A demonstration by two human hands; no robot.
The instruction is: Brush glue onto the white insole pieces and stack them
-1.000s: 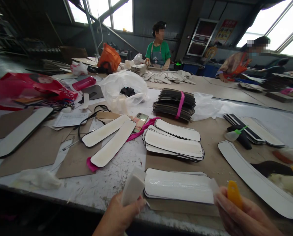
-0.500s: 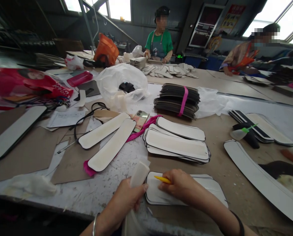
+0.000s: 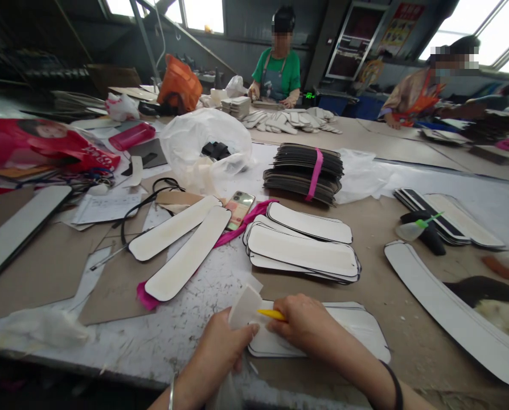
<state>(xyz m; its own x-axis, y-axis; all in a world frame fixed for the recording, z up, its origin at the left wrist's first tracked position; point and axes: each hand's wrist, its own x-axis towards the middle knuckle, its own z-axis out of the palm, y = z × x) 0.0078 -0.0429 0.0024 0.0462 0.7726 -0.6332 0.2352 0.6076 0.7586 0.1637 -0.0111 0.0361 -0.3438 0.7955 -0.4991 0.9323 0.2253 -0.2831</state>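
Observation:
My left hand (image 3: 222, 344) is closed around a whitish, partly see-through strip (image 3: 246, 302), whose upper end stands up past the thumb. A pale length of similar material hangs below this hand. A slim yellow pointed tool (image 3: 271, 314) is gripped in my right hand (image 3: 299, 322), its tip aimed left at the strip. Whether the tip touches the strip, I cannot tell. Under my right hand lies a white, black-edged panel (image 3: 357, 327) with rounded corners, partly covered by the hand and forearm. Just beyond it is a stack of similar white panels (image 3: 303, 250).
Two long white panels (image 3: 186, 253) and a phone (image 3: 239, 206) lie left of the stack. Behind it sits a dark bundle (image 3: 303, 173) tied in pink. A curved white panel (image 3: 446, 307) and a green-tipped bottle (image 3: 412, 229) are at right. Two people work across the table.
My right hand has moved slightly left with the yellow tool, bringing its tip up to the strip. The strip's upper end leans more to the right. The whole view has shifted a little.

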